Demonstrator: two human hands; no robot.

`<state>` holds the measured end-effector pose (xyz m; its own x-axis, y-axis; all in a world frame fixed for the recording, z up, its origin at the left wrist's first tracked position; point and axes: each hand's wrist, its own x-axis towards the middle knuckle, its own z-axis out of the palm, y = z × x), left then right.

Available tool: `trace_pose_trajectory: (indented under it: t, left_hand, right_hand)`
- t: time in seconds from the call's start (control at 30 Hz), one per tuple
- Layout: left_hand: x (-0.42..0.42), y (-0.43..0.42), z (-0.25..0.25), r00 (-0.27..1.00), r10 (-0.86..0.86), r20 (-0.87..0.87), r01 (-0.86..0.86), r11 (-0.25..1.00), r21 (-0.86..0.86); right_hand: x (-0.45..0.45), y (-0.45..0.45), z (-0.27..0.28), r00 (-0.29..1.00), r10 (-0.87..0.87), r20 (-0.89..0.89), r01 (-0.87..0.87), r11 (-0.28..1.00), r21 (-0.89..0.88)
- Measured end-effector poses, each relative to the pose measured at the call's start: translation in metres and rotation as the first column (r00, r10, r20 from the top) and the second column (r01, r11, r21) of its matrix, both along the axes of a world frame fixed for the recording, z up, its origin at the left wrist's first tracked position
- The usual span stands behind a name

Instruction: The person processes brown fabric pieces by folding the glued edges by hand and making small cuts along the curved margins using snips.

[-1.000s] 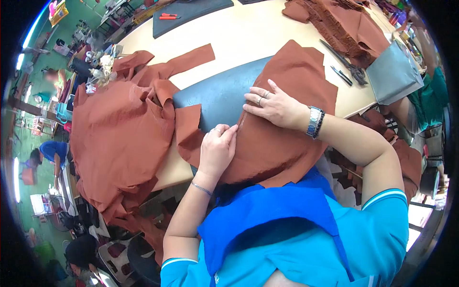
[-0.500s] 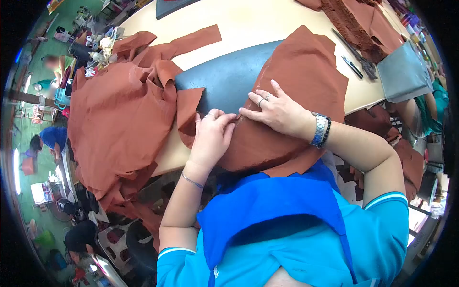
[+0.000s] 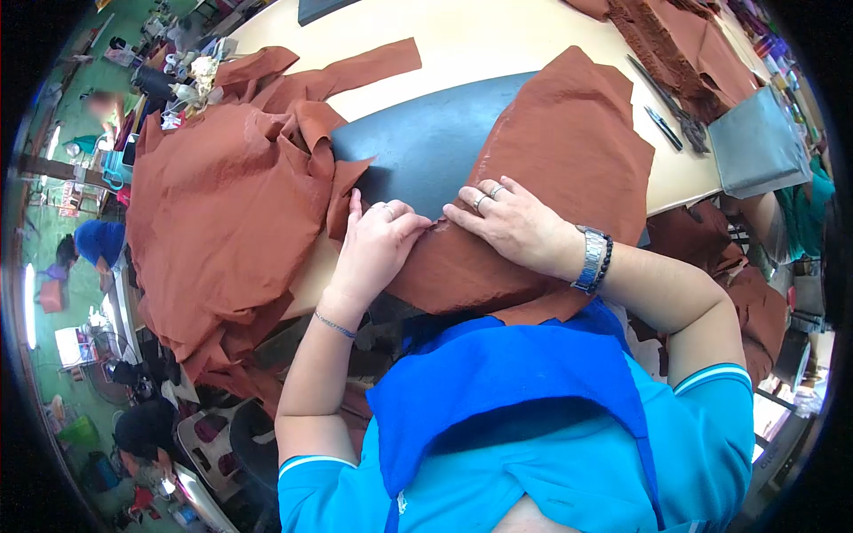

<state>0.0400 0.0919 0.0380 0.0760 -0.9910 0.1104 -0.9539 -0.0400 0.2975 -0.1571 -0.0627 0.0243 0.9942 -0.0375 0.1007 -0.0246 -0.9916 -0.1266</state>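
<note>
Left fingers (image 3: 409, 226) pinch the brown fabric (image 3: 569, 142) at its edge; right fingers (image 3: 466, 217) rest unclenched atop it.

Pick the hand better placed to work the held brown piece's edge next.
Probably the left hand: it appears to pinch the edge of the brown piece, while the right hand rests spread on top.

The scene is brightly and quite evenly lit. The fingers (image 3: 410, 225) are shown fairly sharply, with only soft shadows cast beneath them. Just beyond the fingers, a pale sheen is spread over the dark sheet (image 3: 418, 138); farther off, the table (image 3: 480, 35) is washed pale. Far left of the fingers, a light tube (image 3: 29, 306) is burnt out to white, and a distant person (image 3: 105, 114) is blurred. Outer lines are bent, and the corners are blacked out.
</note>
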Motion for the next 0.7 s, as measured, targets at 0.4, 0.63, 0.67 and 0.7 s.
trace_pose_trajectory:
  t: [0.4,0.63,0.67,0.7]
  left_hand:
    - [0.019,0.019,-0.007,0.985,-0.055,0.166,0.076,0.989,-0.128]
    - [0.02,0.023,-0.01,0.976,-0.03,0.214,0.066,0.984,-0.163]
    - [0.02,0.024,-0.011,0.973,-0.02,0.228,0.059,0.985,-0.164]
    - [0.019,0.025,-0.011,0.97,-0.009,0.242,0.051,0.985,-0.166]
  right_hand:
    - [0.007,0.012,0.014,0.998,-0.02,-0.064,0.012,0.993,-0.121]
    - [0.026,0.035,0.02,0.983,-0.115,-0.145,0.068,0.953,-0.296]
    - [0.024,0.033,0.02,0.985,-0.112,-0.134,0.076,0.966,-0.247]
    - [0.02,0.03,0.018,0.986,-0.108,-0.124,0.082,0.977,-0.198]
